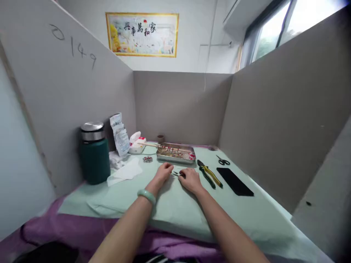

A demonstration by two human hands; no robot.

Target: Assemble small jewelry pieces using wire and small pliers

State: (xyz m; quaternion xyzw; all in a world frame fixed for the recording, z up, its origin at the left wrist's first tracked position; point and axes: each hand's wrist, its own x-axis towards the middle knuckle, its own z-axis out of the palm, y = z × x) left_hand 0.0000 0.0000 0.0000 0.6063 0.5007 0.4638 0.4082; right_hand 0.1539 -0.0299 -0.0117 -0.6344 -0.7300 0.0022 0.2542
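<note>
— Where do we have our hands?

— Both are out on the pale green cloth-covered counter (pixel 175 212), close together. Our left hand (pixel 163 171), with a pale jade bangle (pixel 146 196) on the wrist, rests knuckles up with the fingers curled down. Our right hand (pixel 190 179) lies just beside it, fingers bent toward a small dark metal piece (pixel 177 174) that sits between the two hands.

— Is either grip closed on that piece?

— We cannot tell. The fingertips of both hands meet around it, but it is too small to see whether we pinch it or only touch it.

— What lies about us?

— Just beyond the hands stands a shallow steel tray (pixel 176 157) filled with small beads, a thin wooden stick (pixel 149 144) resting over its left end. Right of our right hand lie yellow-and-green handled pliers (pixel 210 174), then a flat black phone (pixel 235 181), with small black scissors (pixel 223 160) behind them. To the left stand a dark green flask with a steel lid (pixel 94 153), a crinkled clear plastic packet (pixel 120 134), white tissue paper (pixel 126 171) and a little cluster of beads (pixel 147 159).
</note>
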